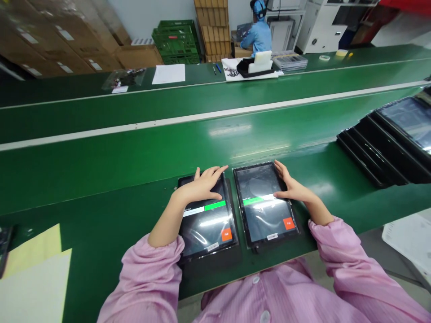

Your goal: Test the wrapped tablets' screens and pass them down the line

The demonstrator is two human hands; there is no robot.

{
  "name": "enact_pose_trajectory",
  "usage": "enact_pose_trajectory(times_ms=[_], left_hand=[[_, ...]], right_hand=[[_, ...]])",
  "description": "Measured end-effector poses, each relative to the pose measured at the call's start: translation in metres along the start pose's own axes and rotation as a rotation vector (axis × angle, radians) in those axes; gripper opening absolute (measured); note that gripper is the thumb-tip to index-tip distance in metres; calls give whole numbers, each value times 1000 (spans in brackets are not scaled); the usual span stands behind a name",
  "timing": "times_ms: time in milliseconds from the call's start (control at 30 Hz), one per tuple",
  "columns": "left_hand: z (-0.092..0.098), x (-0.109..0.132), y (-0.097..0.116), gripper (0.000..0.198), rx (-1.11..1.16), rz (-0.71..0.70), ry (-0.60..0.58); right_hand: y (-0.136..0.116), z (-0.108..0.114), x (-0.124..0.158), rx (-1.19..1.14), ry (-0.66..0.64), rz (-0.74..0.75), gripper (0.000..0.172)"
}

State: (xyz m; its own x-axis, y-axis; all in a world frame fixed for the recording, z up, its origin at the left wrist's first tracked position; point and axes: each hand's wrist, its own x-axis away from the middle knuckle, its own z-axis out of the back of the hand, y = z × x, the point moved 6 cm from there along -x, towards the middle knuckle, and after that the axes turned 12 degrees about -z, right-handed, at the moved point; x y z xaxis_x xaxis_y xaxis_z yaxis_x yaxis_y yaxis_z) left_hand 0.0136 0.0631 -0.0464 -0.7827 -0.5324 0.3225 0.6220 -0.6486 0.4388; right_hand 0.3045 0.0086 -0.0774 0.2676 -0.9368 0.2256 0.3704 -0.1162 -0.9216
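Two black tablets lie side by side on the green bench in front of me. My left hand [202, 186] rests flat on the left tablet [208, 226], fingers stretched over its upper screen. On the right tablet [264, 206] lies my right hand [291, 186], open, with its thumb on the screen and its fingers along the right edge. Each screen shows a green and white bar and an orange button near the bottom right corner.
A row of overlapping black tablets [387, 143] lies at the right. Yellow and white sheets [33, 273] sit at the lower left. Across the green conveyor [168, 139], a person in blue [257, 33] works by a black tray [254, 67], papers, green crates and cardboard boxes.
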Motion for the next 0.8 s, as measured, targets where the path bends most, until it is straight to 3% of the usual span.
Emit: enact_pose_trajectory(times_ms=[67, 200, 267, 433, 800], left_hand=[[0, -2, 1, 95, 9, 2, 13], [1, -5, 2, 70, -6, 16, 31], [1, -6, 3, 52, -34, 10, 25], [2, -6, 8, 34, -16, -7, 21], [8, -15, 6, 39, -24, -50, 27]], right_hand=[[6, 5, 1, -101, 70, -35, 113], [24, 18, 10, -267, 370, -146, 68], [29, 18, 15, -247, 441, -200, 55], [27, 16, 22, -216, 486, -291, 46], [29, 22, 24, -205, 491, -332, 46]])
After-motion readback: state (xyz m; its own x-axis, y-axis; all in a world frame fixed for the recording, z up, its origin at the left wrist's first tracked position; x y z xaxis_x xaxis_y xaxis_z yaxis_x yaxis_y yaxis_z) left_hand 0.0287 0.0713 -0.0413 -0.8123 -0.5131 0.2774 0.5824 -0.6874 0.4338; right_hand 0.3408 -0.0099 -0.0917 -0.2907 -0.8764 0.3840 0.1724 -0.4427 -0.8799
